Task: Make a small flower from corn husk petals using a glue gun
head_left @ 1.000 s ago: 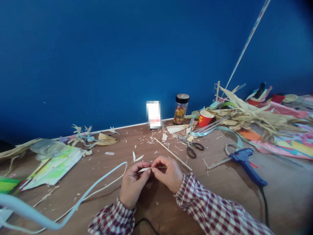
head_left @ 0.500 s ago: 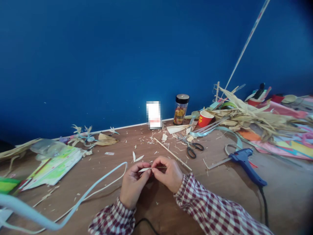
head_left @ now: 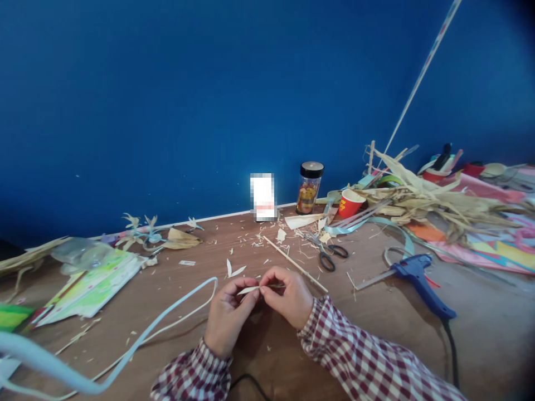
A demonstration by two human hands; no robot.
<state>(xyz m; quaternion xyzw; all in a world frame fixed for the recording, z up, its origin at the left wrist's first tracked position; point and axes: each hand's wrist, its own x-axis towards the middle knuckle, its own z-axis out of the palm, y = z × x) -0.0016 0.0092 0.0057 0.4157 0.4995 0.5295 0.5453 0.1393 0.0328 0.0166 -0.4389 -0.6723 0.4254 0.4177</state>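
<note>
My left hand and my right hand meet above the brown table, both pinching a small pale leaf-shaped husk piece. The left thumb and forefinger hold its left end, and the right fingers grip its right end, where a thin stalk shows. Both sleeves are red and white checked. A thin wooden stick lies just beyond my right hand. Two cut husk petals rest on the table above my left hand.
Black-handled scissors and a blue glue gun lie to the right. A jar, a red paper cup and a heap of dried corn husks stand behind. A pale blue cord loops left, beside green paper.
</note>
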